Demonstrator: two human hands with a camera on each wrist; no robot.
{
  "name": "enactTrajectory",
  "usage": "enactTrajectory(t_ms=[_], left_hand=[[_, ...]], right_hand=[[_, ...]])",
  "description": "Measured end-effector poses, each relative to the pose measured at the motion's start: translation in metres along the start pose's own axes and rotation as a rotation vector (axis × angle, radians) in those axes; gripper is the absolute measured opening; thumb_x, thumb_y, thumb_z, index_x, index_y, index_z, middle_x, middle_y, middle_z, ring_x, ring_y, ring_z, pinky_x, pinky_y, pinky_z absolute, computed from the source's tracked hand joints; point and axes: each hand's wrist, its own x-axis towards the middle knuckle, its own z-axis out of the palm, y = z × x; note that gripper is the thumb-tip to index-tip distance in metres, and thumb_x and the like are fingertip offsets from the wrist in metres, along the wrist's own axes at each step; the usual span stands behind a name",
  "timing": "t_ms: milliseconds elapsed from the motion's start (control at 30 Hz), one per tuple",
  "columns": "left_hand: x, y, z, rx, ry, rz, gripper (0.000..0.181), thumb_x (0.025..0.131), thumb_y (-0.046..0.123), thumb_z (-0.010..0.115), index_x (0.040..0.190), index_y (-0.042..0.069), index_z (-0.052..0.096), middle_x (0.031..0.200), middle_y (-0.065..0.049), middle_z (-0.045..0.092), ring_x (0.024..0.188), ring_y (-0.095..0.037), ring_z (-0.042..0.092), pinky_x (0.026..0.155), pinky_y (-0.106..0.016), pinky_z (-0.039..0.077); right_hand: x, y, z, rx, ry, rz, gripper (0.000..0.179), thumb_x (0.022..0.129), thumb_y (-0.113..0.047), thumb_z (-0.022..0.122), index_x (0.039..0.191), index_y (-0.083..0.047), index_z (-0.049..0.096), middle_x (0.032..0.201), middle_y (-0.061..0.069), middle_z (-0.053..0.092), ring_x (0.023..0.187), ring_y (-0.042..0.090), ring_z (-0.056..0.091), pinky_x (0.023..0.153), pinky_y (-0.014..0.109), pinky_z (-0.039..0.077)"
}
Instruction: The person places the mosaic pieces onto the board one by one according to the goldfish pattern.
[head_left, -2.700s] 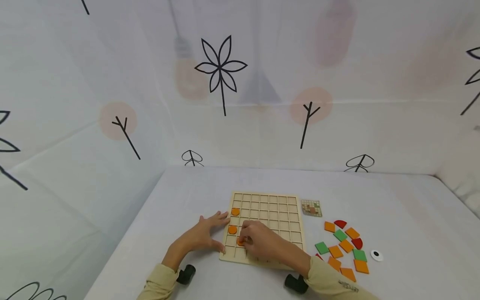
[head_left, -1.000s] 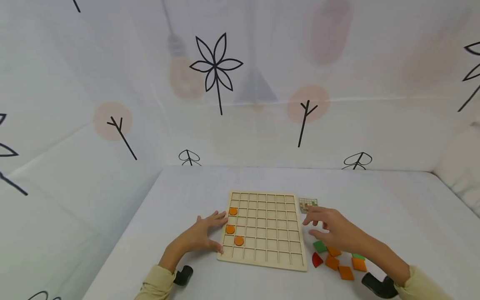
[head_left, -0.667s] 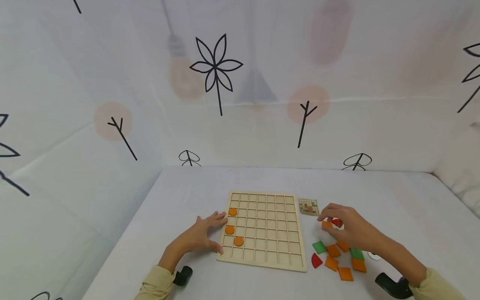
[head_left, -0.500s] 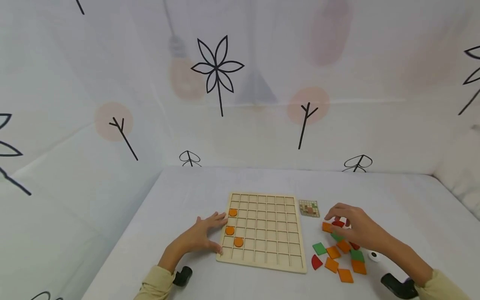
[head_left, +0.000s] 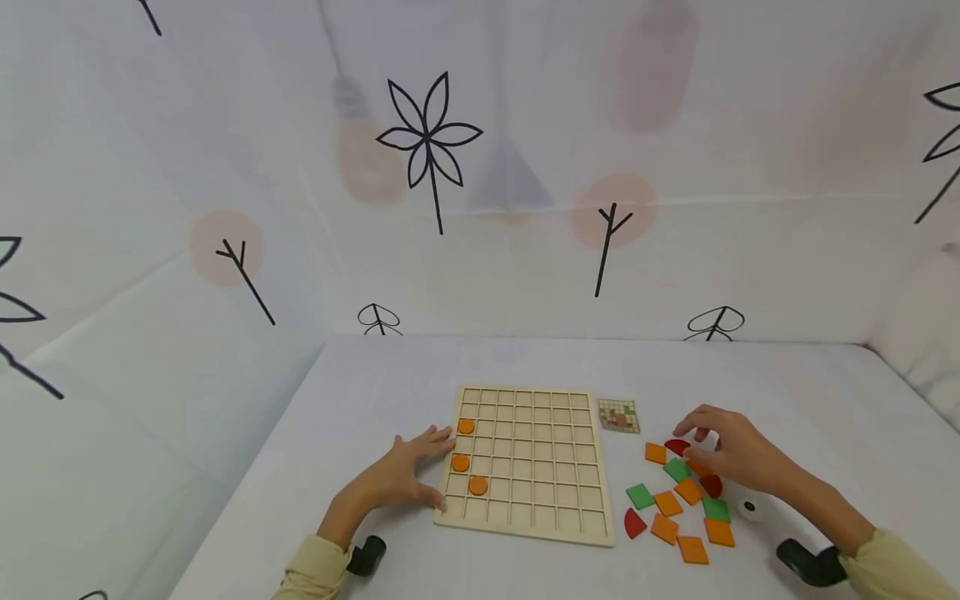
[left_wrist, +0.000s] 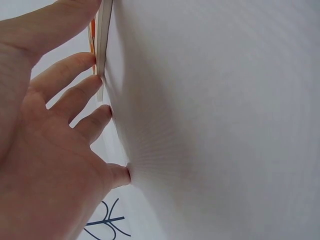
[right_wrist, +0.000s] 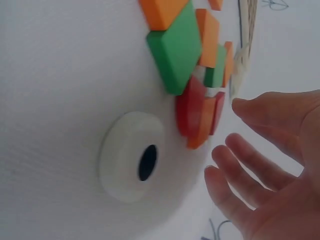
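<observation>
A pale wooden grid board [head_left: 538,467] lies on the table with three orange discs [head_left: 477,485] in cells on its left side. My left hand [head_left: 393,477], fingers spread, touches the board's left edge. Farther right, my right hand [head_left: 738,450] is over loose flat pieces, its thumb and fingers apart and bent a little. Nothing shows between those fingers in the right wrist view. Closest to them are a red rounded wedge [head_left: 677,447] and an orange piece partly covered by the hand. Several orange squares [head_left: 693,550], green diamonds [head_left: 641,497] and red wedges lie around.
A small printed card [head_left: 619,416] with a coloured grid lies by the board's upper right corner. A white disc with a black dot [right_wrist: 132,157] sits right of the pieces. Black wrist devices [head_left: 367,556] are on both arms. White patterned cloth [head_left: 517,275] hangs behind.
An orange disc that my right hand held now lies in the lower left of the board. That hand has moved right to the loose pieces. My left hand stays at the board's edge.
</observation>
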Motion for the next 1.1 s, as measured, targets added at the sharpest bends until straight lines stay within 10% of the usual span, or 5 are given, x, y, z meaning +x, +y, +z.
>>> enactTrajectory(t_ms=[1100], left_hand=[[-0.002, 0.004, -0.002, 0.006, -0.008, -0.017, 0.087, 0.067, 0.036, 0.083, 0.141, 0.011, 0.045, 0.151, -0.006, 0.033, 0.142, -0.031, 0.017, 0.107, -0.067, -0.001]], right_hand=[[0.012, -0.001, 0.012, -0.042, 0.075, -0.035, 0.016, 0.075, -0.001, 0.073, 0.088, -0.008, 0.069, 0.083, -0.002, 0.057, 0.071, 0.013, 0.048, 0.058, 0.019, 0.050]])
